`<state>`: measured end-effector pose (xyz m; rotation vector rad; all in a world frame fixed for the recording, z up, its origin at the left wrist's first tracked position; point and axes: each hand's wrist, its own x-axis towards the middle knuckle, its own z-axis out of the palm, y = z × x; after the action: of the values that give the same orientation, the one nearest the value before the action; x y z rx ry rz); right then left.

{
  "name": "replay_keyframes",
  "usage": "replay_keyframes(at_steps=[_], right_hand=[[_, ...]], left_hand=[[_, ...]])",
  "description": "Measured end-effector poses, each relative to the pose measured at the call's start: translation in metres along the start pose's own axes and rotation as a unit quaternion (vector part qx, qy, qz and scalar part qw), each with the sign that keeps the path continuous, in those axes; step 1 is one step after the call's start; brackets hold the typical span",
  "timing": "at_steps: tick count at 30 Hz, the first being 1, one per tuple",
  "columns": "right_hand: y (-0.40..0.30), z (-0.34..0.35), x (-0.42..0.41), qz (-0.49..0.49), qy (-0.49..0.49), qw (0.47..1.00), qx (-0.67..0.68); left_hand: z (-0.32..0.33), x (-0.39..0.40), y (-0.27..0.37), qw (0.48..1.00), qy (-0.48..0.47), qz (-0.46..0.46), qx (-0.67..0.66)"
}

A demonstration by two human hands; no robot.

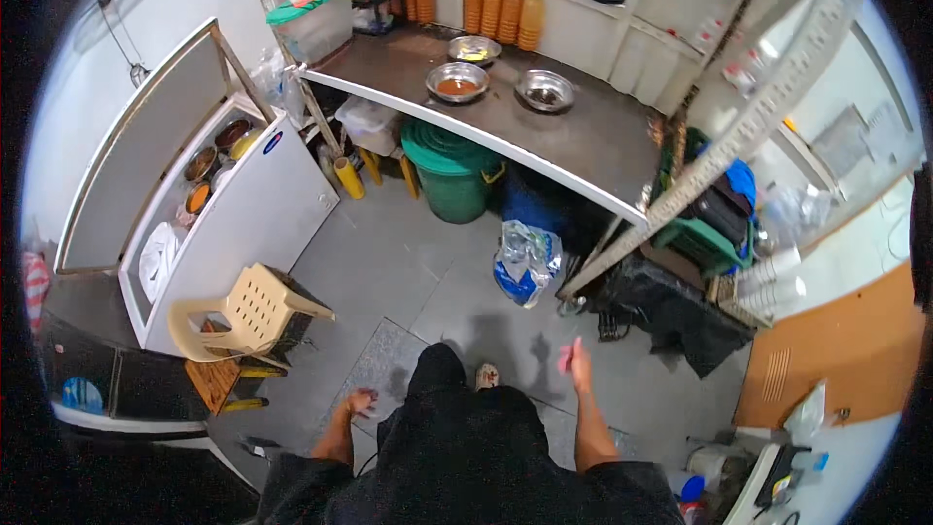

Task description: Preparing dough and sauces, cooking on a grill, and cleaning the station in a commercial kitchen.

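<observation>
My left hand (362,402) hangs beside my left leg over the grey tiled floor, fingers loosely curled, with nothing seen in it. On the other side, my right hand (576,366) is held out above the floor; pink shows at its fingers, too blurred to tell whether it is skin or a small object. Neither hand touches any furniture. Ahead stands a dark-topped table (408,62) with a white front edge. It bears a metal bowl of reddish-orange contents (458,82), a metal bowl with dark contents (545,91) and a metal bowl with something yellow (474,49).
An open chest freezer (240,233) holds food containers at left, behind a beige plastic chair (255,299). Below the table are a green lidded bin (455,186) and a crumpled plastic sack (526,262). Bottles of orange liquid (496,11) line the back. A slanting metal post (736,135) rises at right.
</observation>
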<state>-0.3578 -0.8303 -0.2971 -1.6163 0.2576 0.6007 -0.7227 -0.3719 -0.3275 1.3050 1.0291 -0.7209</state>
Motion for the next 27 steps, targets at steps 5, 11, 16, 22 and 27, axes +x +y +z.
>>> replay_keyframes(at_steps=[5,11,16,22,27], right_hand=[[-0.198,0.096,0.114,-0.168,-0.012,0.984,0.059],[-0.332,0.168,0.213,-0.202,0.031,0.968,0.143],[-0.389,0.198,0.281,-0.155,-0.047,0.984,0.073],[-0.44,0.201,0.363,-0.111,0.084,0.978,0.158],[-0.442,0.211,0.4,-0.158,0.152,0.974,0.063]], left_hand=[[-0.013,0.036,0.046,0.999,-0.037,0.026,-0.013],[-0.061,0.13,0.28,0.954,0.115,0.276,-0.01],[-0.071,0.102,0.56,0.876,0.068,0.41,-0.244],[-0.078,0.092,0.736,0.898,0.085,0.353,-0.248],[-0.101,0.138,0.743,0.867,0.095,0.414,-0.261]])
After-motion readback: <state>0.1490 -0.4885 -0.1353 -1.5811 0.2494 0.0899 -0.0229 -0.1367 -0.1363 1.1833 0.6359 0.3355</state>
